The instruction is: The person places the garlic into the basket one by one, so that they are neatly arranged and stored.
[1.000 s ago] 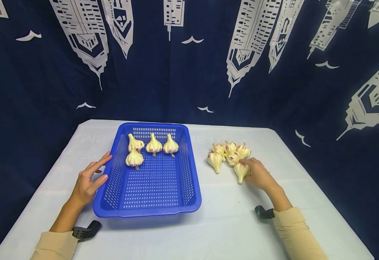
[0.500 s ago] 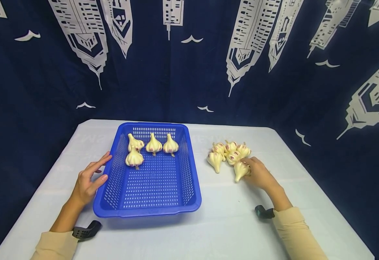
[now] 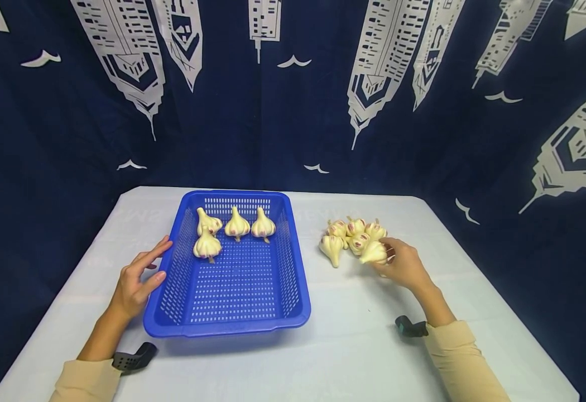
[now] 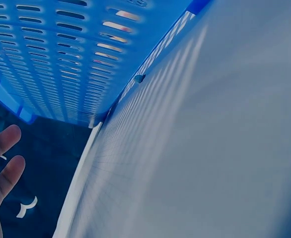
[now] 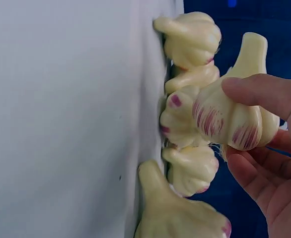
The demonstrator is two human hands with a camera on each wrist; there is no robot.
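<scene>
My right hand (image 3: 403, 265) pinches a garlic bulb (image 3: 374, 253) between thumb and fingers, beside a cluster of other bulbs on the table. The right wrist view shows the thumb across the upper side of the held garlic bulb (image 5: 230, 116), with the fingertips at its root end and its neck sticking out past the thumb. My left hand (image 3: 134, 282) touches the left rim of the blue perforated basket (image 3: 227, 329) with its fingers extended. Inside the basket, toward its back, lie several garlic bulbs (image 3: 236, 224). Left fingertips (image 4: 9, 136) show beside the basket in the left wrist view.
The loose garlic bulbs (image 3: 331, 248) lie to the right of the basket on a white-covered table (image 3: 343, 346). Behind the table hangs a dark blue curtain (image 3: 253, 134) with white building prints. A black wrist device (image 3: 134, 357) sits at the left wrist.
My right hand has taken the nearest bulb of the cluster and raised it, its neck now turned toward the left. The left hand has stayed at the basket's rim.
</scene>
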